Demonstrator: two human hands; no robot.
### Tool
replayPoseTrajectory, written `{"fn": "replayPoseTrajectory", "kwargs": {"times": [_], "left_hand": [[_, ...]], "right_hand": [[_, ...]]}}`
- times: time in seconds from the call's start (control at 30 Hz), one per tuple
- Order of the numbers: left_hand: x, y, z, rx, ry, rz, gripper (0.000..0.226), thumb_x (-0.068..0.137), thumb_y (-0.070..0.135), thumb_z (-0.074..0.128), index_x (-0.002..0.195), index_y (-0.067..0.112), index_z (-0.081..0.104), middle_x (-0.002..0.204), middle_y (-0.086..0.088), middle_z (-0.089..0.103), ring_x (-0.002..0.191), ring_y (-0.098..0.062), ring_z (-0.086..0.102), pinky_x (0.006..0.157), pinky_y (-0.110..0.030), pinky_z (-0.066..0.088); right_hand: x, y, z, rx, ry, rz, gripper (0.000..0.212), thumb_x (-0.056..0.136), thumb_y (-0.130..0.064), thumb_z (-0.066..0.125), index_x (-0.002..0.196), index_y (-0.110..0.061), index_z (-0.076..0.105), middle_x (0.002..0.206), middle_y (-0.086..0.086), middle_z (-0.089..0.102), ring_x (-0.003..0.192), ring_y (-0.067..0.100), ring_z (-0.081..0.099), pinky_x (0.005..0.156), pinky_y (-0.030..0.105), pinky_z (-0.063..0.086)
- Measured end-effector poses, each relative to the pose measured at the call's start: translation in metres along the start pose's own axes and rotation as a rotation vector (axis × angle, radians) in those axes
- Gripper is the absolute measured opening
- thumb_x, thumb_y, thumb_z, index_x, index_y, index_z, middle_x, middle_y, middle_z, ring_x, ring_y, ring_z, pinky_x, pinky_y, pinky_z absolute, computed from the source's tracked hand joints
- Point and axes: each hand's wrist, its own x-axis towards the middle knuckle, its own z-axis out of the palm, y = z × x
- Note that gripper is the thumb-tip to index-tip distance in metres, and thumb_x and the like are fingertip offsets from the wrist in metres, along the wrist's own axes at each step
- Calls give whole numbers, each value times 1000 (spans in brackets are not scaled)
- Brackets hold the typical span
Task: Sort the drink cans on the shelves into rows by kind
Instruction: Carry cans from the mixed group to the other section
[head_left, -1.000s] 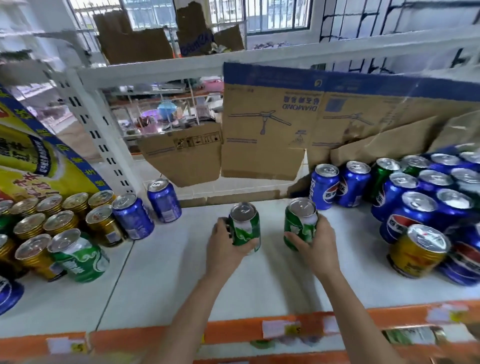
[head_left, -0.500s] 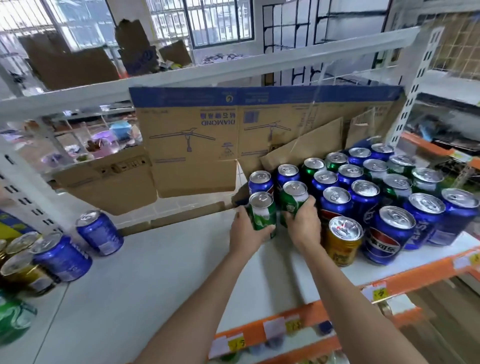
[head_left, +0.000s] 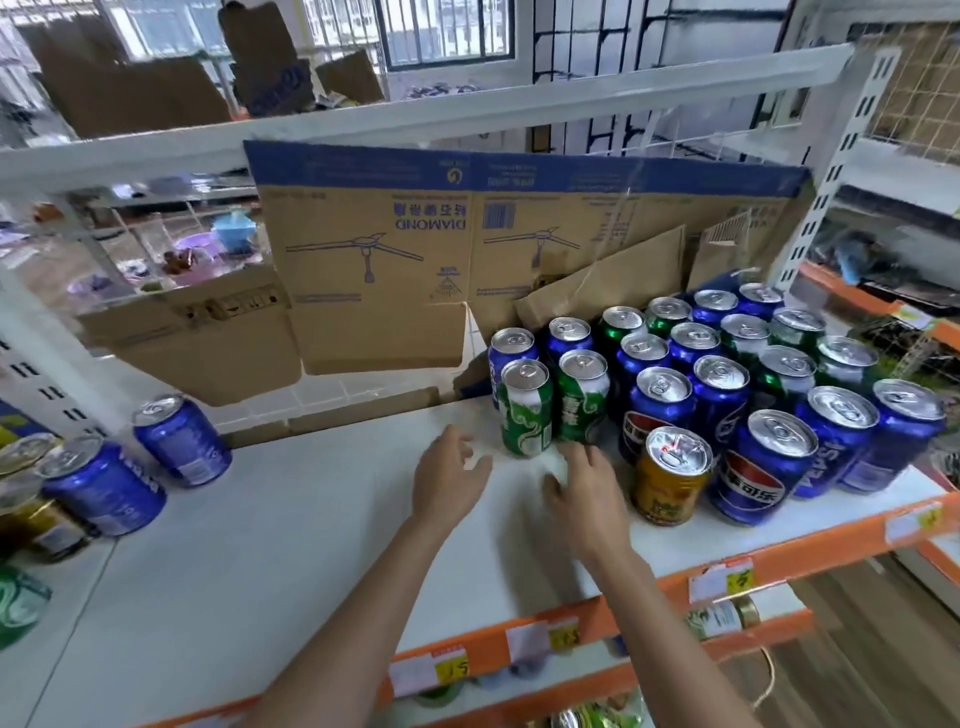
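Right now both hands hang empty and loose-fingered at frame centre: the left hand and right hand sit just below two green cans standing upright at the left edge of the blue cans on the right. That placement looks finished; next probably means reaching for the stray yellow can.
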Motion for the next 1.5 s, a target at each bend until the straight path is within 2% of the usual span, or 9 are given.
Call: {"fn": "replayPoseTrajectory", "kwargs": {"times": [0.13,0.3,0.7,0.83,1.0,1.07,1.17,1.37,1.5], "left_hand": [[-36,-51,-49,26,113,-39,25,87,25,64,108,14,57,100,-1,65,86,-14,60,74,-23,46],[-72,-118,-121,-56,280,-211,16,85,19,66,98,16,58,94,-4,67,83,-17,63,76,-26,46],[-144,-247,-261,-138,744,-423,32,84,31,68,108,16,54,102,0,63,95,-20,60,84,-43,51],[-134,-275,-286,-144,733,-421,55,74,50,70,110,12,50,101,-7,58,94,-25,58,77,-40,51],[-115,-280,-294,-148,655,-407,81,63,53,71,126,10,43,121,-8,51,109,-25,51,88,-41,47],[-109,-282,-294,-136,617,-405,81,67,47,77,128,7,42,124,-10,50,114,-27,49,88,-38,44],[-104,-287,-293,-143,591,-417,79,70,40,78,130,7,40,128,-10,50,119,-28,48,89,-37,43],[-107,-289,-301,-120,558,-405,76,68,42,79,128,12,43,127,-5,55,117,-25,51,85,-30,40],[-118,-272,-285,-194,574,-351,71,63,40,83,121,20,49,118,2,62,107,-17,59,85,-31,48]], "right_hand": [[-17,-22,22,99,-101,-151,40,90,-15,53,129,-11,47,128,8,48,115,26,51,87,39,46],[-36,-83,63,147,-247,-324,42,90,-16,54,131,-14,46,129,4,48,109,22,55,87,37,47],[-70,-257,167,168,-503,-694,47,92,-27,56,135,-15,41,128,4,48,112,15,50,92,27,45],[-64,-303,193,200,-503,-626,54,89,-27,61,135,-10,39,132,7,47,118,20,48,97,30,41],[-47,-343,219,302,-463,-465,57,80,-23,72,126,-4,43,117,4,54,110,24,50,86,27,39],[-41,-353,233,341,-451,-355,73,76,-29,76,132,-5,37,130,9,51,118,27,49,92,32,40],[-37,-357,249,390,-451,-266,76,74,-32,77,133,-8,37,133,9,51,120,29,49,93,31,38],[-52,-347,237,461,-443,-242,64,74,-24,79,125,-10,43,114,-3,53,105,18,53,83,25,40],[-75,-304,204,591,-434,-171,61,69,-18,82,117,-24,44,107,-9,54,98,16,56,79,23,41]]}}
